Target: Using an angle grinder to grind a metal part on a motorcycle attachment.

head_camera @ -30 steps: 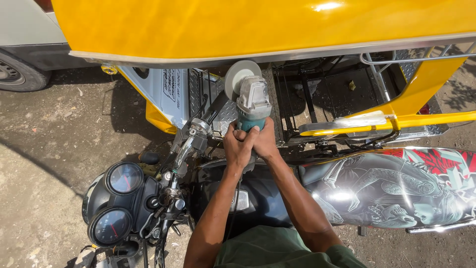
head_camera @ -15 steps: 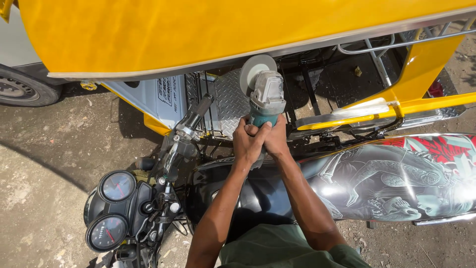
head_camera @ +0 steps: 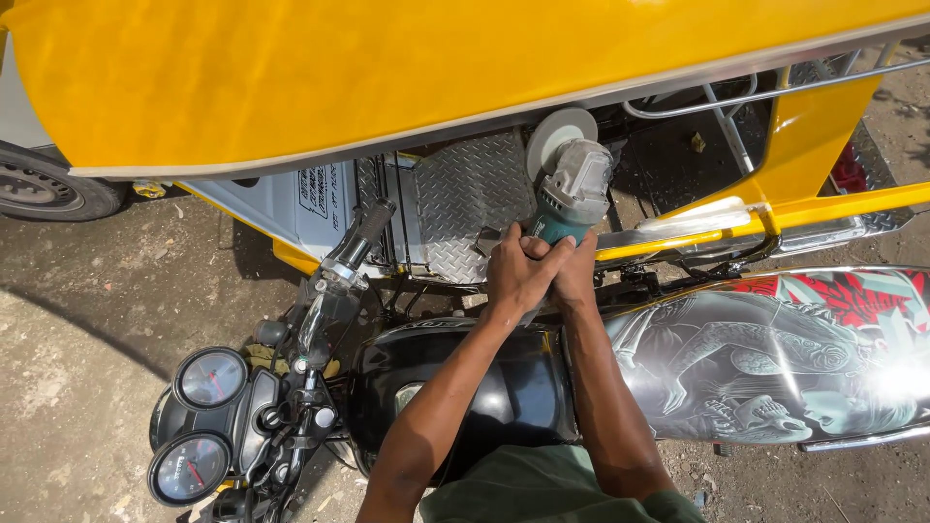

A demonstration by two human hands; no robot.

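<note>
Right now both my hands are wrapped around the teal handle of an angle grinder (head_camera: 567, 199), held up above the motorcycle's black fuel tank (head_camera: 484, 387). My left hand (head_camera: 515, 276) closes over the lower end of the handle, and my right hand (head_camera: 573, 273) clasps it just beside, fingers overlapping the left, so both are gripping the tool tight. Its grey head points away from me, and the pale round disc (head_camera: 557, 136) sits right under the lower edge of the yellow sidecar roof (head_camera: 387, 77); I cannot tell whether the disc touches that edge. Behind the grinder lies the sidecar's ribbed metal floor plate (head_camera: 465, 194). To my left, near the tank's front end, I see the handlebar grip (head_camera: 363, 232) and two round gauges (head_camera: 199, 421). To my right, a painted panel (head_camera: 775, 358) with grey figures and red leaves runs along the bike's side. A dark tyre (head_camera: 44, 189) shows at the far left edge, over the dirt ground (head_camera: 87, 320).
</note>
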